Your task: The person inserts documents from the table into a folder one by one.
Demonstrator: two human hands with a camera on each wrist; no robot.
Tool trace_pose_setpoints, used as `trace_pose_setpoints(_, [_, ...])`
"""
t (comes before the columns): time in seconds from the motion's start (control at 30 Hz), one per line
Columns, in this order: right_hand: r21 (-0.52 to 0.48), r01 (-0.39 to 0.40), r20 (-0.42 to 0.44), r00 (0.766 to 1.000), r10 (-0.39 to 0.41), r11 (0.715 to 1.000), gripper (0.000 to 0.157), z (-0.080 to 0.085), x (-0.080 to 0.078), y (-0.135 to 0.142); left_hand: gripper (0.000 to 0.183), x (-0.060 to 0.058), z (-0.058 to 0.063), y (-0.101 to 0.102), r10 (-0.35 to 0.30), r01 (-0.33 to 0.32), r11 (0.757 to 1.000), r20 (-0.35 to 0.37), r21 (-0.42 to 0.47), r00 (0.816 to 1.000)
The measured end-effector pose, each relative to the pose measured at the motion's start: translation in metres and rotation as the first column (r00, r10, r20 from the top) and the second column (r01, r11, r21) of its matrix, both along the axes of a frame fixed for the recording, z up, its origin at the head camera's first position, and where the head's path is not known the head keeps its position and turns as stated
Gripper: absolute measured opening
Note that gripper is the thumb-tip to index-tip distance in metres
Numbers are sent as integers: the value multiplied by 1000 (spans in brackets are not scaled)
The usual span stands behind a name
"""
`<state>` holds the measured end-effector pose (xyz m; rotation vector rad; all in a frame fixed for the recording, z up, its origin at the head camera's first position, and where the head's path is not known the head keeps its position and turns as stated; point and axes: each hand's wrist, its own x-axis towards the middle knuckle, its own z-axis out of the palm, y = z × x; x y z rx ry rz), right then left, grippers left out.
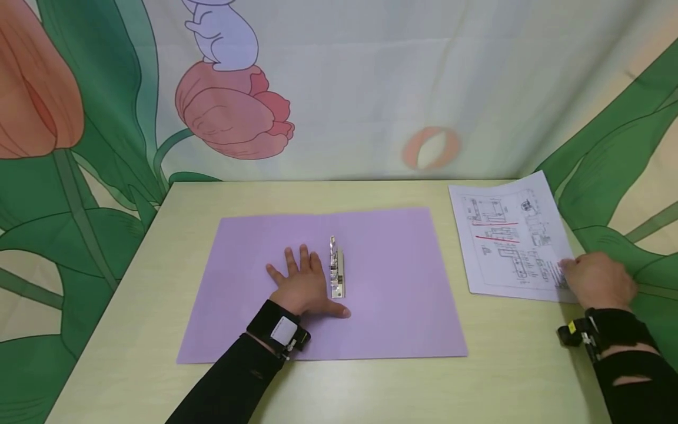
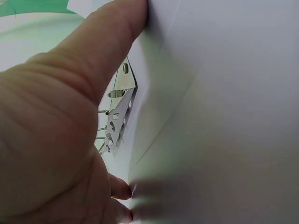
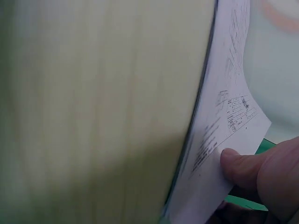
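Note:
An opened purple folder (image 1: 397,282) lies flat on the table, with a metal clip (image 1: 337,271) fixed along its middle. My left hand (image 1: 302,291) rests on the folder with fingers spread, just left of the clip, the thumb reaching below the clip's near end. In the left wrist view the clip (image 2: 119,112) shows its prongs behind the thumb. At the right, my right hand (image 1: 601,280) pinches the near right corner of a stack of printed paper sheets (image 1: 508,235). The right wrist view has the thumb on top of the sheets (image 3: 205,186) and fingers beneath.
The pale wooden table (image 1: 392,391) ends on the right close to the paper stack. A curtain (image 1: 360,88) printed with tulips hangs behind the table's back edge and down both sides.

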<state>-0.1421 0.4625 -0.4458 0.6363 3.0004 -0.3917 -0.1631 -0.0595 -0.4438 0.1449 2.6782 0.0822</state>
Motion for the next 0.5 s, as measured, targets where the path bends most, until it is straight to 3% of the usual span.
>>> trace_pose_setpoints(0.1, [-2,11,-47,999,-11,1000,44,3,1,-2,149,0,-1,-1,0,0,1000,-7,3,1000])
trace_pose_setpoints(0.23, [-149,73,-125,988,-92,986,51,14,3,-4,149,0,-1,-1,-1,1,1000,-11,9,1000])
trace_pose_setpoints(0.33, [-249,129,-108,981,-160,960,60,25,6,-4,149,0,-2,-1,2,-2,1000,-2,4,1000])
trace_pose_setpoints(0.5, [-286,151,-140,970,-197,946,65,42,14,-10,150,0,-2,-3,1,-1,1000,6,2,1000])
